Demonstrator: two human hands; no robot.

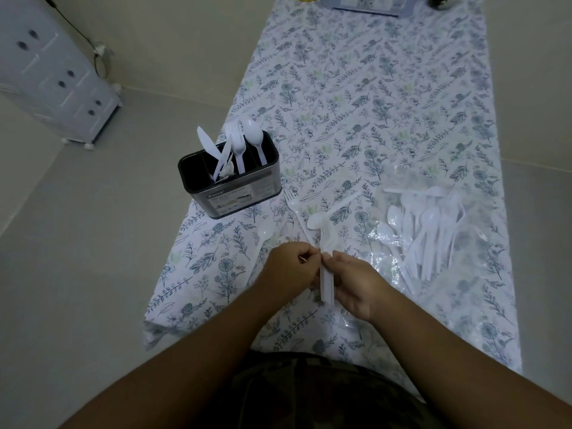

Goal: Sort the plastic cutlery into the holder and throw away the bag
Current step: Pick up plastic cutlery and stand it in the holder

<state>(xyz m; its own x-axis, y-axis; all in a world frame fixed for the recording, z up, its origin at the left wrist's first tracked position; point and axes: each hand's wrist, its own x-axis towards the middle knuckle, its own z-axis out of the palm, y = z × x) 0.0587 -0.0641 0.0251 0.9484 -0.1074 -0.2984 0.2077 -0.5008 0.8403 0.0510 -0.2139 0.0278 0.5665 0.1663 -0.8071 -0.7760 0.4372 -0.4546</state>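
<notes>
A black cutlery holder (235,193) stands at the table's left edge with white knives, forks and a spoon upright in its compartments. A clear plastic bag (433,230) with several white utensils lies at the right. My right hand (353,283) grips a bundle of white plastic cutlery (326,274) by the handles, fork heads pointing away from me. My left hand (288,267) pinches something thin at the bundle's side, right against it. A loose fork (292,201) and spoon (315,222) lie on the cloth just beyond my hands.
The table carries a floral cloth (356,103). A grey tray-like object (371,3) sits at its far end. A white wheeled drawer cabinet (55,75) stands on the floor at the left. The holder sits close to the table's left edge.
</notes>
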